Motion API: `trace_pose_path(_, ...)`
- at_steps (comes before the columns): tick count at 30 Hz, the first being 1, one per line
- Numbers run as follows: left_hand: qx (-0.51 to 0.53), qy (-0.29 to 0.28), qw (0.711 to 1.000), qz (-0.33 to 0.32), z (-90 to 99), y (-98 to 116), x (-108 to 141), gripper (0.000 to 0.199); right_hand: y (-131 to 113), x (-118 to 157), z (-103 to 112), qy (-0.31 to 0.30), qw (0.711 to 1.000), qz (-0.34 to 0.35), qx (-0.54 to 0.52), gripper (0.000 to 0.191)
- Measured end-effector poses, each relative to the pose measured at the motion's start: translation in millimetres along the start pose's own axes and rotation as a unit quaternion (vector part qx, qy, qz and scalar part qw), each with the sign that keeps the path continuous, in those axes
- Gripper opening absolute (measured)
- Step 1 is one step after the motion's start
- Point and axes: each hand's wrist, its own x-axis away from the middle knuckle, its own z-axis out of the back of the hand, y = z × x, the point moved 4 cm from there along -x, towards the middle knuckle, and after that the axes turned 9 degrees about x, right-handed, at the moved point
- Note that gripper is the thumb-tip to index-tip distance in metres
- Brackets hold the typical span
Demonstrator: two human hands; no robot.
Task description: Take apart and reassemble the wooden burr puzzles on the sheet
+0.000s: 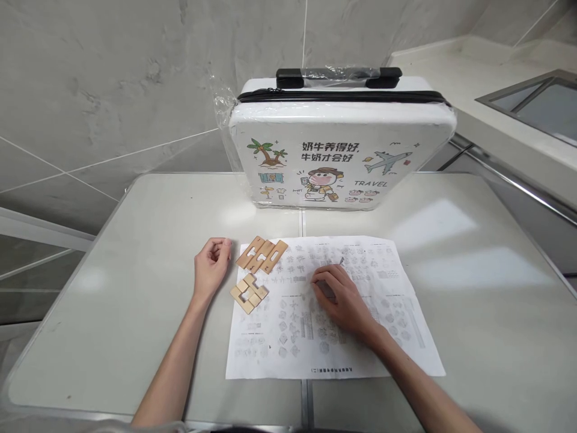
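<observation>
My left hand (211, 267) rests on the table in a loose fist, just left of the wooden pieces, and nothing shows in it. Beside it, several flat wooden puzzle pieces (273, 257) with cut-outs lie side by side, slanted, on the upper left corner of a printed sheet (360, 361). Below them sits a cluster of small notched wooden blocks (247, 305), close together around a gap. My right hand (345, 300) lies on the middle of the sheet, palm down, fingers bent, with a gap between thumb and forefinger. No object is visible in it; its palm is hidden.
A white suitcase (288, 129) with cartoon prints, partly wrapped in clear plastic, stands at the back of the pale table (135, 288). A seam runs down the table's middle. Behind is a grey tiled wall (135, 72); a light counter (433, 66) is on the right.
</observation>
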Motion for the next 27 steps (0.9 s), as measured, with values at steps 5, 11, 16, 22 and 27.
trace_pose_path(5, 0.003, -0.001, 1.0, -0.001, -0.8, 1.7, 0.5, 0.022, -1.6, -1.3, 0.8, -0.001, 1.0, 0.001, 0.002, 0.013)
trace_pose_path(11, 0.005, -0.002, 1.0, -0.001, -0.8, 0.8, 0.3, 0.023, -1.6, -1.7, 0.7, -0.002, 1.0, 0.001, 0.004, 0.013)
trace_pose_path(16, 0.006, -0.003, 1.0, 0.001, -0.9, 1.6, 0.7, 0.022, -1.4, -1.2, 0.6, -0.005, 1.0, 0.002, 0.004, 0.013)
trace_pose_path(22, 0.008, -0.004, 1.0, 0.005, -1.1, 2.2, 1.2, 0.024, -1.1, -1.2, 0.6, -0.004, 1.0, 0.005, 0.006, 0.013)
trace_pose_path(27, 0.007, -0.001, 1.0, 0.005, -1.3, 1.8, 1.0, 0.023, -0.5, -0.9, 0.0, -0.002, 1.0, 0.006, 0.005, 0.013)
